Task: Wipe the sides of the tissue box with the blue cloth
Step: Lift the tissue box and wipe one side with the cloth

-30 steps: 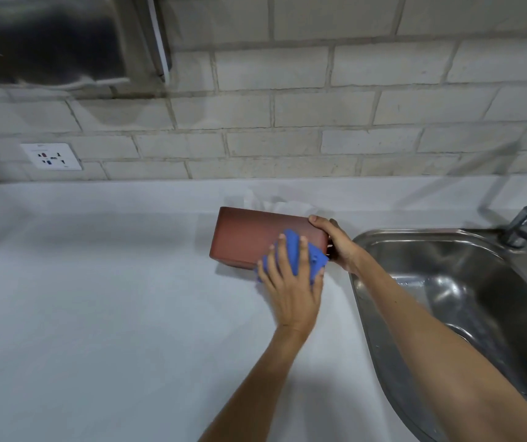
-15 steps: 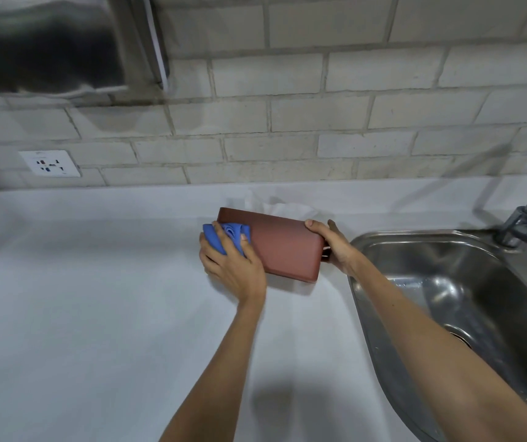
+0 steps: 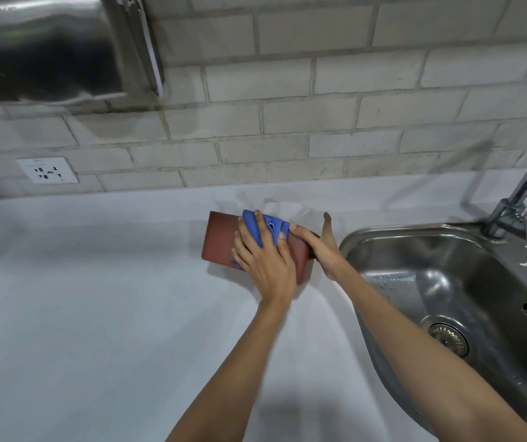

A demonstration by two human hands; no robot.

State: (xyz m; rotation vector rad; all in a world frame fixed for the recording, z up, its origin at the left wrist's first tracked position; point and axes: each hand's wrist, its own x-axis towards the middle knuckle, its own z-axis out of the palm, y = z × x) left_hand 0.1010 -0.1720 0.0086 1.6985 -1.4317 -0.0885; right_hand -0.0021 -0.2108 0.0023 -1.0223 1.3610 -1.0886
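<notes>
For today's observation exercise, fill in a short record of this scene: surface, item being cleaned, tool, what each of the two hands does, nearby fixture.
surface: white counter
item: brown tissue box, tissue poking from the top
tool: blue cloth
left hand: presses cloth on box's near side
right hand: steadies box's right end
fixture: steel sink, right of box

Pale grey brick wall (image 3: pixel 287 116), white wall socket (image 3: pixel 47 170), white countertop (image 3: pixel 80 298), stainless steel sink (image 3: pixel 466 282), chrome tap (image 3: pixel 523 186), steel dispenser (image 3: pixel 54 46) upper left.
</notes>
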